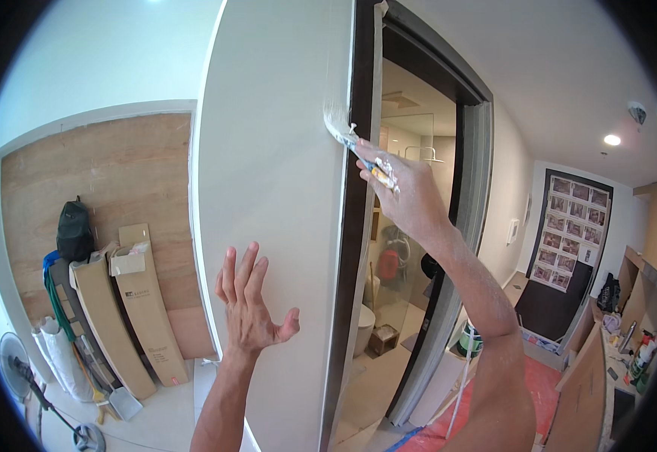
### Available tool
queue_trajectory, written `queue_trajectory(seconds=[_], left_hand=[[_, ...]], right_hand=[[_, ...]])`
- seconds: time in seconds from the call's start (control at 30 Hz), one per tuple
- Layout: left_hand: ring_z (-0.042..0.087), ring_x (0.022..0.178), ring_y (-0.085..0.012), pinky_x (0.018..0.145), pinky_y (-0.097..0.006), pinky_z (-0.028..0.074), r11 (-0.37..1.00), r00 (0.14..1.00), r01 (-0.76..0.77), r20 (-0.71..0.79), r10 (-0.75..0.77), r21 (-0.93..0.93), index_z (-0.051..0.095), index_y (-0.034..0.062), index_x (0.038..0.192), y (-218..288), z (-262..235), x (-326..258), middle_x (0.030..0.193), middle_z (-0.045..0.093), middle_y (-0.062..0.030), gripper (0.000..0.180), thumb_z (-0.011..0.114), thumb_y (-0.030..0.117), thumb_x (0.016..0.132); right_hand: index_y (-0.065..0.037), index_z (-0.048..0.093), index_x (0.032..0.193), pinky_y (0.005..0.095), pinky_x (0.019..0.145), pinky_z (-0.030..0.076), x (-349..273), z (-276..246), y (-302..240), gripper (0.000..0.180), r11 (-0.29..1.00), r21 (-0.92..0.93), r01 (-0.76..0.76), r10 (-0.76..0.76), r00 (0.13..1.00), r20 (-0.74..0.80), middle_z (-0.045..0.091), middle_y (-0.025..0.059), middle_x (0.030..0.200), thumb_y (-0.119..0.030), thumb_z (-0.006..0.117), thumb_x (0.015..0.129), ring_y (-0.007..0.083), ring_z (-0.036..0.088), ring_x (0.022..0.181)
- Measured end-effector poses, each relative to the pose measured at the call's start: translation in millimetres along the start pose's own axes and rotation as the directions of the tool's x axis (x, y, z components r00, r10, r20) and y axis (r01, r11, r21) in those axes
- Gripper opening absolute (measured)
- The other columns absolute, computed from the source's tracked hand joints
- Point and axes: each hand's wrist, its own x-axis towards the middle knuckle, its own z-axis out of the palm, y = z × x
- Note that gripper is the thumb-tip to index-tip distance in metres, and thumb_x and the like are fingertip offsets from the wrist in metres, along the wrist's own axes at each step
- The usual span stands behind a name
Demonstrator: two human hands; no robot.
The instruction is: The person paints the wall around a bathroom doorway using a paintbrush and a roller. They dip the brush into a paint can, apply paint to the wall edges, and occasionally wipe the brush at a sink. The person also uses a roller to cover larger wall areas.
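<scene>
My right hand (411, 188) is closed around the handle of a paintbrush (376, 172), raised beside the dark door frame (360, 83). White paint coats the bristles, and they meet the pale wall panel (276, 151) close to the frame's edge. Fresh white streaks show just above the bristle tips. Paint smears mark the handle and my fingers. Lower down, my left hand (249, 301) is held up in front of the panel with fingers spread and nothing in it. Whether its fingertips touch the surface I cannot tell.
At left, tall cardboard boxes (151, 309) and a black backpack (76, 232) stand against a plywood sheet (117, 166), near a fan (15, 361). Right of the panel, the doorway shows a toilet (365, 324). Red floor covering (536, 384) and a cluttered counter (618, 354) lie further right.
</scene>
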Motion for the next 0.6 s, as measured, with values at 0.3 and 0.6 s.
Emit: queue_trajectory(seconds=[0.3,0.6], left_hand=[[0.022,0.151,-0.0409,0.118,-0.053,0.015,1.0,1.0,0.005,-0.004,-0.005,0.0,0.034,0.0042,0.15,-9,6,14,0.157,0.038,-0.0191,0.081,0.055,0.055,0.089],[0.024,0.149,-0.0409,0.116,-0.052,0.018,1.0,1.0,-0.007,-0.025,0.007,0.009,0.035,0.0034,0.148,-8,3,18,0.155,0.04,-0.0187,0.079,0.053,0.056,0.092]], right_hand=[[0.001,0.068,0.119,0.0322,0.081,0.061,-34,-35,-43,0.026,0.953,0.283,-0.111,0.106,0.994,0.032,0.073,0.0168,0.115,-0.003,0.066,0.094,0.0226,0.075,0.093],[0.003,0.071,0.107,0.026,0.082,0.059,138,-84,-4,0.021,0.923,0.283,0.262,-0.093,0.862,-0.498,0.076,0.014,0.102,-0.008,0.071,0.09,0.0159,0.073,0.089]])
